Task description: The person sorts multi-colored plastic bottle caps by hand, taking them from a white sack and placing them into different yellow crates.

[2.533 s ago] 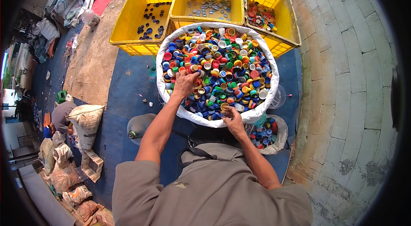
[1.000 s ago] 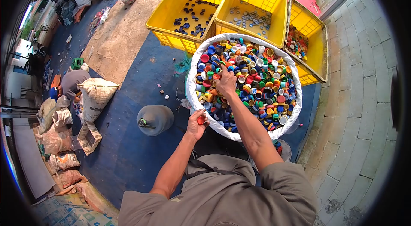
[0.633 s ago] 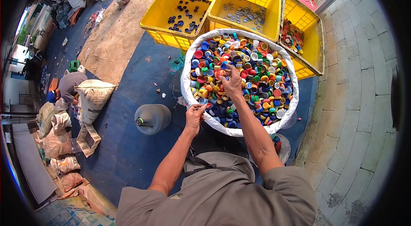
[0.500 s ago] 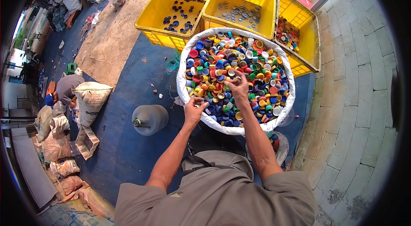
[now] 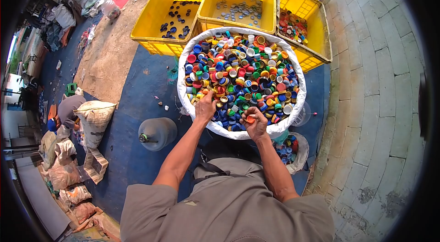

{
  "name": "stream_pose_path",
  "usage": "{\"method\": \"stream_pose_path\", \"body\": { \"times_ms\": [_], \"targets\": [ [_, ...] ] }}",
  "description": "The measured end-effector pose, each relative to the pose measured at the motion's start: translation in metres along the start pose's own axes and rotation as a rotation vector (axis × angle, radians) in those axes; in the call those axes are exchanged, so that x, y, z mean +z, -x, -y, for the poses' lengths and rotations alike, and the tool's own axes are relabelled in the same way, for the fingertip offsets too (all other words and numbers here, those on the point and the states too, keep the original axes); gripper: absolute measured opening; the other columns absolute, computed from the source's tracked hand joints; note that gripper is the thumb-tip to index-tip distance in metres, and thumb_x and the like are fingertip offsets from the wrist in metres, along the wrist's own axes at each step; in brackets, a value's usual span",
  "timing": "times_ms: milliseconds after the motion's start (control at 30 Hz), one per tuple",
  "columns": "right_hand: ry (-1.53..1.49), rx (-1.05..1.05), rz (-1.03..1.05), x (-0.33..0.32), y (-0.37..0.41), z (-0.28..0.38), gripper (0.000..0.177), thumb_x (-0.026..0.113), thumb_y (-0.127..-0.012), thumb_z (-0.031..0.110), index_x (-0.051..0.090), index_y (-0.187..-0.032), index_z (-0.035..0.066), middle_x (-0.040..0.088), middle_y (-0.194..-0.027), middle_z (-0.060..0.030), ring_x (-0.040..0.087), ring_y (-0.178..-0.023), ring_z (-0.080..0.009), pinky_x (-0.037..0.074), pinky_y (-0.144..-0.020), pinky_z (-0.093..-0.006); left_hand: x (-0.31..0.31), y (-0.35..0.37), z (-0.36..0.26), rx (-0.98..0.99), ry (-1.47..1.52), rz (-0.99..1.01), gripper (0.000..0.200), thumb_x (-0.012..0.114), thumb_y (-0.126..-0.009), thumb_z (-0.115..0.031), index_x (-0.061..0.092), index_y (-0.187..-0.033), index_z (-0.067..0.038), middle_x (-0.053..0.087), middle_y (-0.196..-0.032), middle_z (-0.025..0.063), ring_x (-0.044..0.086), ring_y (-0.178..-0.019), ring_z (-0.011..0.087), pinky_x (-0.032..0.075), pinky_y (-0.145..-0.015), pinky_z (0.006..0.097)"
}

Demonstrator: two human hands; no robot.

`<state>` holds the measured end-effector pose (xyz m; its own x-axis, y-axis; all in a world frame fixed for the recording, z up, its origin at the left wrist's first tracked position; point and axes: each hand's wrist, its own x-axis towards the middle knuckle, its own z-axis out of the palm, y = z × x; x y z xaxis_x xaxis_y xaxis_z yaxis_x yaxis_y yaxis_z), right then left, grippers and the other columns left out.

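Note:
A round white-rimmed sack (image 5: 183,90) stands in front of me, filled with loose plastic bottle caps (image 5: 247,65) in many colours. My left hand (image 5: 205,107) is at the near left part of the heap, its fingertips drawn together among yellow and red caps; what lies between them is hidden. Close to the near rim, my right hand (image 5: 255,124) is closed around an orange-red bottle cap (image 5: 250,119), its hollow side partly showing.
Behind the sack stand three yellow crates: dark caps in the left crate (image 5: 142,29), pale caps in the middle crate (image 5: 208,6), mixed caps in the right crate (image 5: 316,31). A big clear jug (image 5: 160,133) lies left; a smaller cap-filled bag (image 5: 301,152) is near right. Another person (image 5: 71,107) sits far left.
My right hand has come back from the heap's middle toward the near rim and now shows an orange-red cap. My left hand has moved forward into the caps. The view has shifted slightly.

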<state>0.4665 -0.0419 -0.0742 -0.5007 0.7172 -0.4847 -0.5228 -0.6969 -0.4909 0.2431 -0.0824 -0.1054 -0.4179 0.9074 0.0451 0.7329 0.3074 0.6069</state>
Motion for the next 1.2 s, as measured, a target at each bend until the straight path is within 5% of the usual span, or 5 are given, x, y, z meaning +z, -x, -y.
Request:
{"method": "stream_pose_path", "body": {
  "times_ms": [167, 667, 1033, 1100, 1200],
  "targets": [
    [0.01, 0.008, -0.01, -0.008, 0.015, -0.005, 0.026, 0.054, -0.068, 0.008, 0.056, -0.094, 0.008, 0.053, -0.086, -0.0068, 0.053, -0.079, -0.0202, 0.048, -0.074, -0.0367, 0.002, -0.001, 0.003, 0.033, -0.028, 0.042, 0.041, 0.073, -0.076, -0.013, 0.058, -0.113, -0.005, 0.068, -0.101, 0.0121, 0.066, -0.091, 0.0299, 0.053, -0.075, 0.038],
    [0.15, 0.069, -0.032, -0.007, 0.023, -0.011, 0.028, 0.055, -0.07, 0.007, 0.053, -0.097, 0.007, 0.052, -0.088, -0.0049, 0.053, -0.079, -0.0178, 0.046, -0.072, -0.0343, 0.003, -0.004, -0.003, 0.134, -0.098, 0.021, 0.031, 0.069, -0.078, -0.014, 0.058, -0.108, -0.01, 0.068, -0.079, 0.012, 0.067, -0.074, 0.0305, 0.052, -0.064, 0.0392],
    [0.579, -0.078, -0.154, 0.028, -0.035, -0.014, 0.022, 0.072, -0.08, 0.014, 0.058, -0.093, 0.002, 0.054, -0.066, 0.0008, 0.05, -0.057, -0.0072, 0.041, -0.053, -0.0224, -0.018, 0.014, -0.006, -0.548, 1.137, -0.027, 0.032, 0.075, -0.075, -0.002, 0.063, -0.105, -0.001, 0.068, -0.096, 0.0074, 0.064, -0.087, 0.0121, 0.051, -0.076, 0.0238],
    [0.835, -0.208, -0.181, 0.035, -0.054, -0.019, 0.02, 0.07, -0.082, 0.014, 0.058, -0.094, 0.004, 0.054, -0.065, 0.002, 0.05, -0.053, -0.0084, 0.043, -0.054, -0.0245, -0.022, 0.018, -0.004, -0.637, 1.342, -0.082, 0.028, 0.076, -0.075, -0.003, 0.063, -0.1, -0.004, 0.067, -0.09, 0.005, 0.063, -0.082, 0.011, 0.047, -0.059, 0.0186],
    [1.229, -0.462, -0.17, 0.042, -0.081, -0.027, 0.032, 0.07, -0.08, 0.012, 0.056, -0.106, -0.001, 0.067, -0.085, -0.0101, 0.065, -0.079, -0.0181, 0.052, -0.07, -0.0288, -0.042, 0.028, -0.004, -0.808, 1.585, -0.086, 0.021, 0.073, -0.08, -0.005, 0.062, -0.098, -0.008, 0.064, -0.087, 0.0047, 0.063, -0.081, 0.0118, 0.032, -0.04, 0.0148]
  ]
}}
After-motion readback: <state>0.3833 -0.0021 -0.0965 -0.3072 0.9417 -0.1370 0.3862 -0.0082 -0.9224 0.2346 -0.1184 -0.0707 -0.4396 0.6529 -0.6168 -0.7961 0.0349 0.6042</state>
